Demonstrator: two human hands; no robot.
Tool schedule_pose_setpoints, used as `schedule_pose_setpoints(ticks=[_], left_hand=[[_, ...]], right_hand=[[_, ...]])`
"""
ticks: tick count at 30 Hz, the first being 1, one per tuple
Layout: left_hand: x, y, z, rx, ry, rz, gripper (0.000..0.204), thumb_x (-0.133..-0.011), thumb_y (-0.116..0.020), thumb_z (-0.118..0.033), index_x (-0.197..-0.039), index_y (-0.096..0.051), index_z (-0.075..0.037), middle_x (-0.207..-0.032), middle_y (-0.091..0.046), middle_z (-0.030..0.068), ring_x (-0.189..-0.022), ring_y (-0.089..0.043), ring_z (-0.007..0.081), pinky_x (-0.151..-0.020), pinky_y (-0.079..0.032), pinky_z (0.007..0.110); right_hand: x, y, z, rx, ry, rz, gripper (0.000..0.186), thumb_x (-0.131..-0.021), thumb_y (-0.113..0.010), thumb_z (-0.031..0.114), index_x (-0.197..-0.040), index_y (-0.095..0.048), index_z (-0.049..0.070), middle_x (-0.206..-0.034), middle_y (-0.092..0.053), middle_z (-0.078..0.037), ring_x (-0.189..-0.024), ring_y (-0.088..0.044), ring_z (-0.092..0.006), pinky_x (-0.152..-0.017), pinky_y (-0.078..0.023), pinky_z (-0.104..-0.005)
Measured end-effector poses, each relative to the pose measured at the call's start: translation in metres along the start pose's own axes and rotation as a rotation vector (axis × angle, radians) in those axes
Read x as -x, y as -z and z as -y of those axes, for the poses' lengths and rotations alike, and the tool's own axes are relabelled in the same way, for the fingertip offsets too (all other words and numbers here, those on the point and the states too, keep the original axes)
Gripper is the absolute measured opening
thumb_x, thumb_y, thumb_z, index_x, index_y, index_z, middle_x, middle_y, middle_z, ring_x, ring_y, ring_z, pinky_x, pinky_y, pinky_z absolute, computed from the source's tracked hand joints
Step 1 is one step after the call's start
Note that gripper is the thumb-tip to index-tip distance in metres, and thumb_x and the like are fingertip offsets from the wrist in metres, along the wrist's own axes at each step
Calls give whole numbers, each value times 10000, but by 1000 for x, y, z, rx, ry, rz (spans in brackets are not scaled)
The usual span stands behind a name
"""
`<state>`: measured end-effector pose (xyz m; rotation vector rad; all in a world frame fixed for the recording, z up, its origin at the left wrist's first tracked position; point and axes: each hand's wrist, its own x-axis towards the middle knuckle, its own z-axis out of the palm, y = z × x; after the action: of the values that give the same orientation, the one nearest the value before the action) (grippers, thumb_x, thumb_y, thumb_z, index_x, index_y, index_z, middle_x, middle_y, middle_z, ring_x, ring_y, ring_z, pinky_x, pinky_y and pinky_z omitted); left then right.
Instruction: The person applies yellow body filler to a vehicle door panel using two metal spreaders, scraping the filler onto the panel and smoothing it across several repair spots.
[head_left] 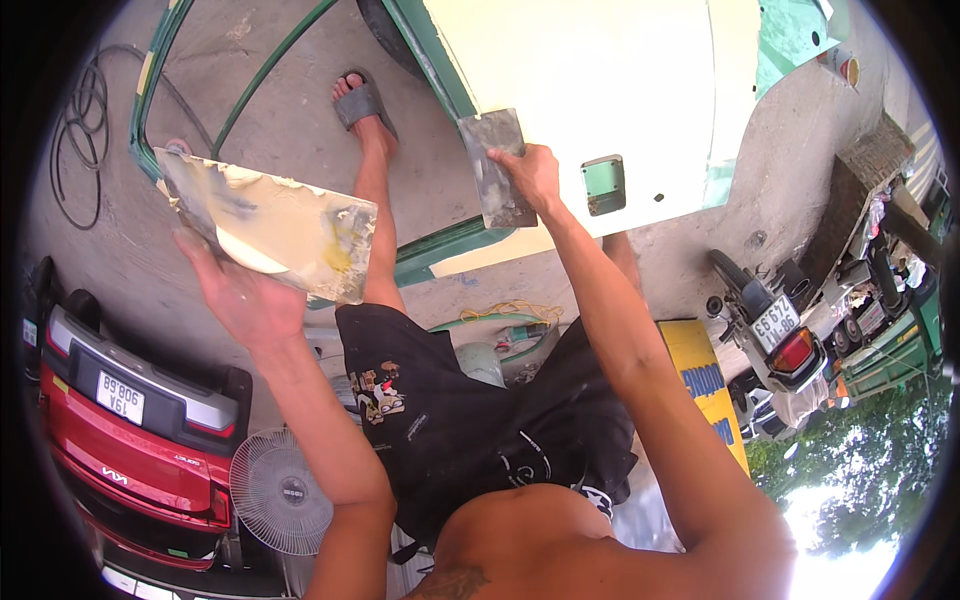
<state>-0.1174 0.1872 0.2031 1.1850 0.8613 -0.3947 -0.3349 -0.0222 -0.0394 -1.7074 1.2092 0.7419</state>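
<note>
My left hand (250,300) grips the lower edge of a flat rectangular mixing board (290,215), which is smeared with cream-coloured filler and grey and yellow streaks. In my right hand (538,178) is a thin grey spreader (508,200), its fingers closed on the right side of the blade. The spreader lies over the edge of a green vehicle door (590,90), whose outer skin is largely covered in pale cream. Whether the blade presses on that surface is hard to tell. A squarish recess (603,186) shows in the panel, right of my right hand.
The door's green window frame (272,72) arches toward the left. A black hose (88,140) coils on the concrete floor. Below are a standing fan (282,490) and a red car (140,440). A green power tool (525,332) lies between my legs; a motorbike (778,325) stands at right.
</note>
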Motion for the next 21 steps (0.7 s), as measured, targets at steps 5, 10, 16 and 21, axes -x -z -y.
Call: schedule_pose_setpoints(ticks=[5,10,16,21], left_hand=[[-7,12,-10,79,69,-99,657,-1009,-384,-576,-1515,-320,-161,-1478,-408,26,-1325,-415,225,-1106,-328,440],[-18,29,-14,169,66,-136,640,-1003,-427,-559,-1488,-355,-148,-1454,-435,35,-1306,-435,227,-1097,-343,440],[-31,47,-14,263,79,-74,620,-1005,-437,-544,-1470,-375,-139,-1437,-450,44,-1292,-452,226,-1084,-367,432],[-43,24,-6,231,62,-112,582,-1009,-435,-531,-1442,-426,-143,-1391,-503,30,-1253,-493,213,-1065,-381,427]], right_hand=[[-27,-7,73,-64,-20,-23,551,-743,-822,458,-692,-656,-65,-648,-665,-178,-607,-657,-294,-614,-514,-422],[-62,-14,134,-72,-19,-82,529,-749,-833,412,-739,-666,-89,-705,-676,-189,-624,-660,-265,-611,-526,-399],[-100,-22,204,-390,5,-77,461,-774,-840,264,-854,-652,-149,-830,-699,-199,-691,-682,-243,-622,-556,-375],[-122,-18,266,-697,190,-88,432,-831,-791,244,-964,-646,-141,-853,-706,-178,-741,-686,-232,-658,-557,-362]])
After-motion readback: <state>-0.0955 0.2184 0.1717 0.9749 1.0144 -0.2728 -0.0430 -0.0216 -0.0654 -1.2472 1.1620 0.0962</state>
